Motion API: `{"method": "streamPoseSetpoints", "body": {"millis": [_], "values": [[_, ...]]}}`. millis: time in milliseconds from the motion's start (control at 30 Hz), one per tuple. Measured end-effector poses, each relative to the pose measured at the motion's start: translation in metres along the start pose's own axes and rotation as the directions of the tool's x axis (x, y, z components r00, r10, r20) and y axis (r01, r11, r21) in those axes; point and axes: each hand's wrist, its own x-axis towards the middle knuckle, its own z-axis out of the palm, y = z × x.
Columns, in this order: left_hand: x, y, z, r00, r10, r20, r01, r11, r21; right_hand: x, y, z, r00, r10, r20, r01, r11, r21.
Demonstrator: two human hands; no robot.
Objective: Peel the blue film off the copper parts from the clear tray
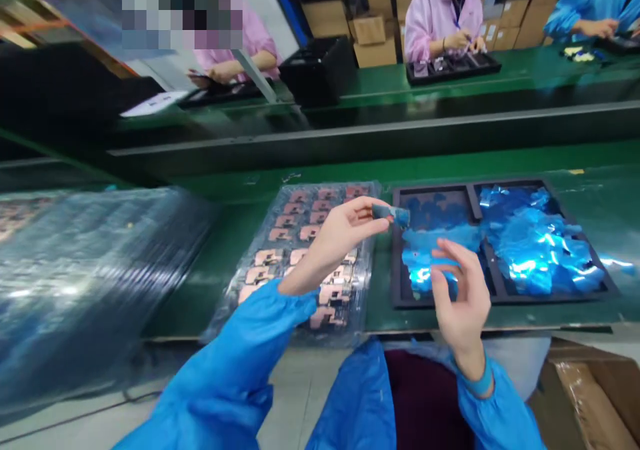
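Looking down, here's what we've got: our right hand point(460, 297) hangs half open over a black tray point(435, 189), its fingers point(443, 280) curved and holding nothing. Our left hand point(335, 243) pinches a blue film piece point(395, 215) firmly between thumb and fingertips, right at the tray's left edge. More shiny blue film point(535, 243) heaps inside the tray, with copper-coloured parts point(267, 257) in a clear plastic bag point(227, 310) just left on the green bench point(590, 197). Across the line, a person in a pink smock point(443, 23) works over another tray point(453, 68).
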Motion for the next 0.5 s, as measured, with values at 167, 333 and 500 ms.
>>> {"method": "streamPoseSetpoints", "body": {"millis": [167,333,500], "values": [[-0.069,-0.002,0.035,1.000,0.009,-0.011,-0.010,0.999,-0.042,0.011,-0.004,0.006,0.943,0.267,0.199,-0.279,0.960,0.036],[-0.092,-0.021,0.053,0.999,0.004,-0.047,-0.008,0.997,-0.080,0.001,-0.002,0.002,0.939,0.318,0.130,-0.328,0.943,0.061],[-0.104,-0.036,0.067,0.994,-0.051,-0.094,0.036,0.987,-0.156,0.002,-0.010,-0.005,0.956,0.205,0.211,-0.208,0.978,-0.006]]}}
